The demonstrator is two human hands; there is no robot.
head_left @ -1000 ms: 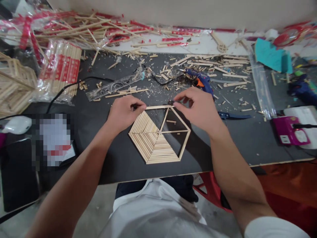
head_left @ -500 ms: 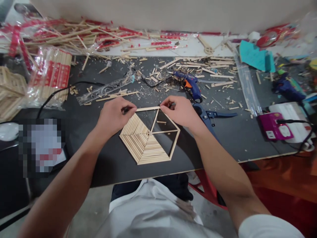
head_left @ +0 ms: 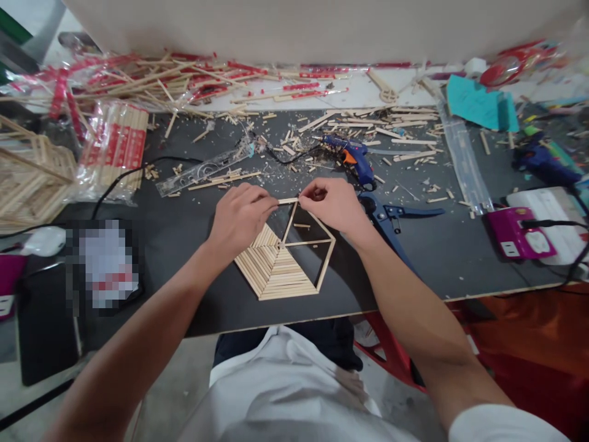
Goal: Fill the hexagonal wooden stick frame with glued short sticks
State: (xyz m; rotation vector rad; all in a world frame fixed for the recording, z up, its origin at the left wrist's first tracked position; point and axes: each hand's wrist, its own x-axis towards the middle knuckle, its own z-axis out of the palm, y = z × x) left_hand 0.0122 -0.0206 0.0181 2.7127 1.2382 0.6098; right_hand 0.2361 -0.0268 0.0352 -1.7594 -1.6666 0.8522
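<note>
A hexagonal panel of thin wooden sticks (head_left: 289, 276) lies flat on the dark tabletop. Rows of sticks fill its left and lower parts; its upper right sections are open frame with bare spokes. Along the top edge runs a wooden stick (head_left: 288, 201). My left hand (head_left: 243, 215) is closed on that stick near its middle and covers the panel's upper left corner. At the stick's right end, by the upper right corner, the thumb and fingers of my right hand (head_left: 332, 202) are pinched together. A small loose stick piece (head_left: 302, 226) lies inside the open frame.
Beyond my hands lie a blue glue gun (head_left: 352, 156), a clear ruler (head_left: 202, 170) and scattered stick offcuts. Blue-handled cutters (head_left: 384, 215) rest by my right forearm. Packed chopsticks (head_left: 115, 147) and a stick structure (head_left: 32, 175) are left; a purple power adapter (head_left: 519, 233) is right.
My left hand has slid right along the top stick, closer to my right hand. My right hand stays at the corner. The view has shifted slightly, showing more on the left.
</note>
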